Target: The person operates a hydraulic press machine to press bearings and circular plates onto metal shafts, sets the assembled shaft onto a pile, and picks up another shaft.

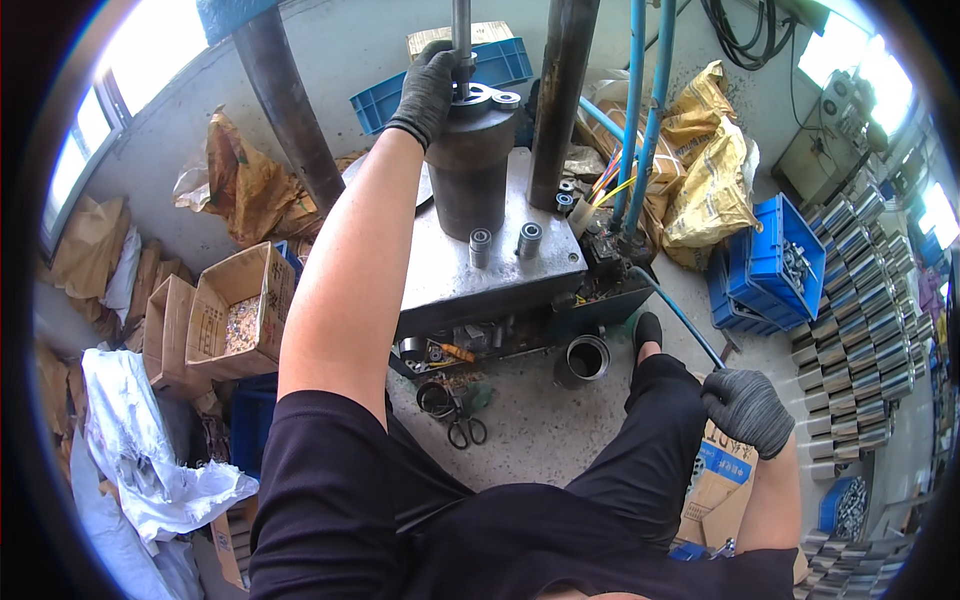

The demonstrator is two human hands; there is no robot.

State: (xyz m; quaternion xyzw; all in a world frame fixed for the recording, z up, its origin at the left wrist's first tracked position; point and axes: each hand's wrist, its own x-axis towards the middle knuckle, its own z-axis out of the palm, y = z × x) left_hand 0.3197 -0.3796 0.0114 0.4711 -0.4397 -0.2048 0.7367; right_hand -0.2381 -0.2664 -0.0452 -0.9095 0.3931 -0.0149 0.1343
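My left hand (428,92), in a grey knit glove, reaches up to the upright steel rod (461,28) of a press. Its fingers close round the rod's lower part, just above a silver link-shaped metal part (486,97). That part lies on top of a thick dark steel cylinder (472,185), which stands on the metal press table (440,270). Two small round parts with bearing-like ends, one on the left (480,248) and one on the right (529,240), stand before the cylinder. Out to the right, my gloved right hand (750,410) is wrapped round the end of a long blue lever (680,316).
Dark press columns (562,100) and blue pipes (652,110) rise behind the table. Scissors (466,430) and an open metal cylinder (583,360) are on the floor. Cardboard boxes (240,310) stand left; blue crates (775,265) and stacked shiny tubes (855,330) stand right.
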